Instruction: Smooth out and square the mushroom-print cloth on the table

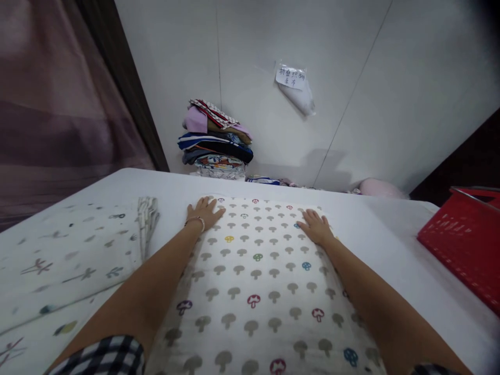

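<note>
A white cloth printed with small mushrooms (258, 281) lies spread on the white table (383, 245) in front of me. My left hand (203, 211) rests flat on its far left corner, fingers stretched out, a thin bracelet on the wrist. Over on the far right edge of the same cloth, my right hand (315, 225) lies flat with the fingers spread. Neither hand holds anything.
A second white cloth with a sprig print (66, 255) lies at the left, its edge bunched (148, 219). A pile of folded clothes (216, 140) stands against the wall. A red plastic basket (464, 239) sits at the right. A paper note in a bag (292, 83) hangs on the wall.
</note>
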Action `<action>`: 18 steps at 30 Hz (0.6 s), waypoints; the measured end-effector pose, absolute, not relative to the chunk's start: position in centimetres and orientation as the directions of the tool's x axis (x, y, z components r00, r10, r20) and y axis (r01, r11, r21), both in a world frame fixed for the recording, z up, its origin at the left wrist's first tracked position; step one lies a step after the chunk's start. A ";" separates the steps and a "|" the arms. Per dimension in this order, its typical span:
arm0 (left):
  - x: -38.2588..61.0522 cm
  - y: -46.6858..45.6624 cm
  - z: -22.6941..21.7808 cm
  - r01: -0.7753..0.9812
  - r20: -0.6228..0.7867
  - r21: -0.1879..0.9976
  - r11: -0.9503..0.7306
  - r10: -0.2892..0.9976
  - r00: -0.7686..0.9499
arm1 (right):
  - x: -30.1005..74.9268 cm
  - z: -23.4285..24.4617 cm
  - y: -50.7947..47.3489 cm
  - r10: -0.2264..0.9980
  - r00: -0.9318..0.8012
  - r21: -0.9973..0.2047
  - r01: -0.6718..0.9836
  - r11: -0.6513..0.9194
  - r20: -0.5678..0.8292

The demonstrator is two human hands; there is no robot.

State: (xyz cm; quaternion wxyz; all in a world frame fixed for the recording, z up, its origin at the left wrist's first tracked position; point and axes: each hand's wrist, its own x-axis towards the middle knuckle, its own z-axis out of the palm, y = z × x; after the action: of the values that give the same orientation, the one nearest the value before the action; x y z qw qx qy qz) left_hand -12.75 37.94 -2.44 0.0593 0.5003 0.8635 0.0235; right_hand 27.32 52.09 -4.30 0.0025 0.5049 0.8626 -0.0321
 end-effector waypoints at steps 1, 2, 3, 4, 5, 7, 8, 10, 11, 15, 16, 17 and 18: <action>-12.8 38.0 -2.3 0.863 -0.087 0.102 0.495 0.868 -0.489 | 27.2 -4.2 52.2 0.870 -0.492 -0.060 0.870 0.489 -0.044; -12.8 38.0 -2.1 0.863 -0.098 0.104 0.494 0.869 -0.485 | 27.0 -3.9 52.2 0.869 -0.492 -0.063 0.870 0.489 -0.058; -12.7 38.0 -1.7 0.862 -0.106 0.109 0.495 0.868 -0.485 | 26.9 -3.5 51.9 0.869 -0.490 -0.063 0.871 0.486 -0.073; -12.4 37.9 -1.2 0.859 -0.102 0.119 0.498 0.867 -0.488 | 27.0 -3.1 51.5 0.870 -0.486 -0.061 0.874 0.482 -0.079; -12.1 37.6 -0.7 0.856 -0.086 0.129 0.500 0.866 -0.493 | 27.3 -2.7 50.7 0.871 -0.486 -0.056 0.874 0.483 -0.073; -10.8 36.0 0.4 0.872 -0.031 0.135 0.470 0.882 -0.470 | 29.0 -2.3 48.4 0.848 -0.529 -0.038 0.849 0.528 -0.030; -9.9 34.6 0.7 0.892 -0.006 0.128 0.434 0.900 -0.437 | 30.3 -2.3 46.8 0.825 -0.565 -0.026 0.825 0.565 0.002; -7.8 30.6 0.7 0.939 0.004 0.101 0.328 0.944 -0.330 | 33.3 -3.0 43.2 0.753 -0.656 -0.001 0.754 0.657 0.051; -6.7 28.2 0.3 0.953 -0.006 0.095 0.289 0.957 -0.290 | 34.9 -3.6 41.3 0.771 -0.631 0.001 0.774 0.633 0.083; -3.8 19.4 -2.1 0.953 -0.039 0.126 0.275 0.962 -0.272 | 39.7 -6.0 35.5 0.800 -0.594 -0.017 0.802 0.597 0.083; -3.6 18.1 -2.6 0.949 -0.043 0.133 0.285 0.958 -0.282 | 40.3 -6.3 34.8 0.806 -0.586 -0.024 0.808 0.589 0.082; -3.5 17.3 -2.8 0.945 -0.050 0.140 0.296 0.955 -0.292 | 40.5 -6.5 34.5 0.813 -0.577 -0.030 0.814 0.581 0.079; -3.4 17.0 -2.8 0.942 -0.058 0.146 0.302 0.953 -0.297 | 40.5 -6.4 34.3 0.819 -0.569 -0.037 0.819 0.572 0.072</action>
State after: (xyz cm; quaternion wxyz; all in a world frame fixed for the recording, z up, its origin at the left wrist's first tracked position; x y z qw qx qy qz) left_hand -3.44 17.02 -2.81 0.0669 0.5892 0.8041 0.0419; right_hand 40.52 34.34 -6.44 -0.0406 0.4626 0.8857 0.0003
